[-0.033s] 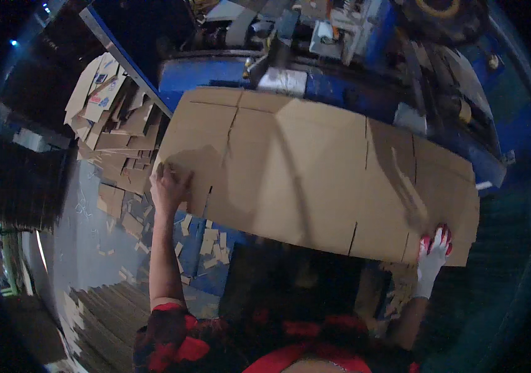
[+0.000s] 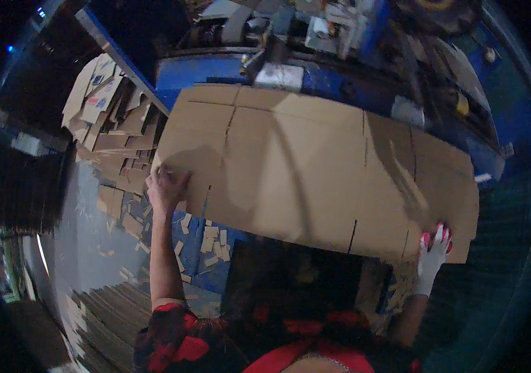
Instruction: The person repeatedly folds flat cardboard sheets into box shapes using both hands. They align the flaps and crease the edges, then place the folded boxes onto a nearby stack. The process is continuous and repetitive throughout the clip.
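Observation:
A wide sheet of brown cardboard (image 2: 327, 168), scored with creases and short slots, stretches across in front of me at a slant, its right end nearer. At its left end, my bare left hand (image 2: 167, 188) grips the edge, fingers over the top and thumb apart. My right hand (image 2: 434, 248), in a white glove with red fingertips, holds the near edge close to the right corner. Its fingers lie on top of the board; its thumb is hidden. Shadows of arm and hand fall across the sheet.
Beyond the sheet stands a blue machine (image 2: 200, 73) with dark rollers and metal parts. A pile of cardboard pieces (image 2: 113, 115) leans at the left. Small cardboard scraps (image 2: 212, 242) litter the area below the sheet. Stacked cardboard (image 2: 119, 320) sits at the lower left.
The whole view has shifted very slightly. Both hands keep their grip on the cardboard sheet in about the same places.

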Action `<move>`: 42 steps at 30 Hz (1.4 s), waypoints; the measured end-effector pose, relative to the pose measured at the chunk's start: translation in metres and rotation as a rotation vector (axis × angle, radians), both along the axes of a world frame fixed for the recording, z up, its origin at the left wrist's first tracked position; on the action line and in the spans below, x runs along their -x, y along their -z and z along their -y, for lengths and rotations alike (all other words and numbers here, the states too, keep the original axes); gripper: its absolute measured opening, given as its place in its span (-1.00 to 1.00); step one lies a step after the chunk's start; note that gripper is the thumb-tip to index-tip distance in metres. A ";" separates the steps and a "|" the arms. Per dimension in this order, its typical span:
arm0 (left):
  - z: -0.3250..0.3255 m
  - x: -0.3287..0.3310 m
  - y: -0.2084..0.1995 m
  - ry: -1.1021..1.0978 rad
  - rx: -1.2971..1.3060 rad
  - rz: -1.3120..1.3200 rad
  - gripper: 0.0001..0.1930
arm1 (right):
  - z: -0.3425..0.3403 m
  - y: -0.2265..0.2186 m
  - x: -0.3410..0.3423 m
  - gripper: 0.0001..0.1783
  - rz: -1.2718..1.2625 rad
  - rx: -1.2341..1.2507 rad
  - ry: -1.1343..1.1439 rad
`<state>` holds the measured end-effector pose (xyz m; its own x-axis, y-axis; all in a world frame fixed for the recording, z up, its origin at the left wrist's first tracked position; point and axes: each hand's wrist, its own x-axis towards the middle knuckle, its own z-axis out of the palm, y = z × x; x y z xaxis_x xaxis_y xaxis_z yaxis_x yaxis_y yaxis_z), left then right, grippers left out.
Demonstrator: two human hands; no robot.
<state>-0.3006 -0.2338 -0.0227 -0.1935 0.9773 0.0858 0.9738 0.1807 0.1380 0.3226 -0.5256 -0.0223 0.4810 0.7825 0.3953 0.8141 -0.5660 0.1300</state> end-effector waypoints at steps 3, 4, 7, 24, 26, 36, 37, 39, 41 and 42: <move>0.020 -0.001 -0.018 -0.055 0.028 0.049 -0.15 | 0.027 -0.003 0.016 -0.16 0.112 -0.321 0.360; 0.029 0.014 -0.018 -0.021 -0.050 0.103 -0.14 | 0.030 -0.003 0.016 -0.24 -0.288 -0.474 0.385; 0.023 0.006 -0.039 -0.047 0.125 0.024 -0.15 | 0.052 0.017 0.002 -0.45 -1.196 -0.947 0.331; 0.063 -0.158 -0.015 1.006 -0.188 -0.019 -0.36 | -0.052 -0.043 0.132 -0.39 -0.166 0.227 -0.593; 0.068 -0.169 -0.020 1.005 -0.147 -0.208 -0.39 | -0.052 -0.042 0.127 -0.34 -0.148 0.261 -0.592; 0.057 -0.166 -0.027 0.998 -0.142 -0.098 -0.42 | -0.068 -0.044 0.130 -0.47 -0.071 0.123 -0.645; 0.044 -0.168 -0.022 0.996 -0.181 -0.008 -0.43 | -0.078 -0.039 0.123 -0.43 -0.067 0.103 -0.629; 0.020 -0.176 -0.020 0.973 -0.239 0.116 -0.45 | -0.100 -0.032 0.110 -0.41 -0.082 0.053 -0.602; -0.003 -0.177 -0.014 0.947 -0.325 0.113 -0.46 | -0.127 -0.032 0.106 -0.45 -0.124 -0.007 -0.602; -0.015 -0.181 -0.011 0.936 -0.369 0.115 -0.47 | -0.140 -0.035 0.101 -0.46 -0.066 -0.047 -0.632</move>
